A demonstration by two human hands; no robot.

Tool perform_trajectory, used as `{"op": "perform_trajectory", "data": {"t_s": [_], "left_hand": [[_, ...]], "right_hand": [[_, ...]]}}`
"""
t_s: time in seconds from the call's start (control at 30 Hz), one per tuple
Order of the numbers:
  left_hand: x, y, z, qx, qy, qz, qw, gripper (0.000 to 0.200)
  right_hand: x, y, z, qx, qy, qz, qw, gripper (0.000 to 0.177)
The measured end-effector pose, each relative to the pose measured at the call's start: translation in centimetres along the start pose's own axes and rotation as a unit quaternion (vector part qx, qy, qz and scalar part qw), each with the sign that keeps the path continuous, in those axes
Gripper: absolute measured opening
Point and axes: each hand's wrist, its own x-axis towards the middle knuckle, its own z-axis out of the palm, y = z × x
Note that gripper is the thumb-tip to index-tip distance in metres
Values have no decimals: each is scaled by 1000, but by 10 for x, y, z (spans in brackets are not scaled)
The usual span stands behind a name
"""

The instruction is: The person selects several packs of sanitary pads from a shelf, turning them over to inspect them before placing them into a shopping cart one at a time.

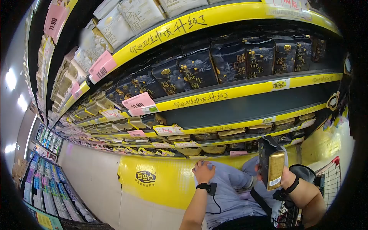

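My right hand (285, 178) is closed around a black and gold pack (275, 170), held upright above my right leg. Its gold side, with a white barcode label near the bottom, faces me. My left hand (204, 171) rests on my left knee, fingers spread over the grey trousers (230, 191). Both wrists wear black bands, and a cable hangs from the left one. In front of me, a row of dark packs with gold lettering (197, 71) stands on a shelf with a yellow edge strip (214, 99).
White packs (132, 17) fill the shelf above. More packs (232, 133) lie on the low shelves. Pink price tags (140, 103) stick out from the edges. A yellow floor mat (161, 188) lies below. A wire shopping cart (330, 178) stands at my right, and another display (50, 188) at far left.
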Motion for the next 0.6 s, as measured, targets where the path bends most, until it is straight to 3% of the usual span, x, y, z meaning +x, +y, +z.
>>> {"op": "perform_trajectory", "data": {"t_s": [0.07, 0.17, 0.3, 0.43, 0.47, 0.6], "left_hand": [[0, 2, -1, -2, 2, 0, 1000, 37], [-1, 1, -1, 2, 5, 1, 1000, 36], [-2, 0, 1, 8, -5, -1, 1000, 36], [-1, 2, 0, 5, 1, -6, 1000, 37], [-1, 2, 0, 6, -1, -8, 1000, 37], [-3, -1, 0, -2, 0, 2, 1000, 36]], "right_hand": [[0, 4, -5, -18, -43, -41, 998, 69], [-10, 1, -12, -9, 10, -11, 1000, 73], [3, 0, 11, -12, -16, -94, 995, 64], [-2, 1, -2, 3, -24, -64, 998, 72], [-4, -1, 0, -67, -38, -99, 992, 72], [-6, 4, -10, 46, -17, -67, 997, 73]]}}
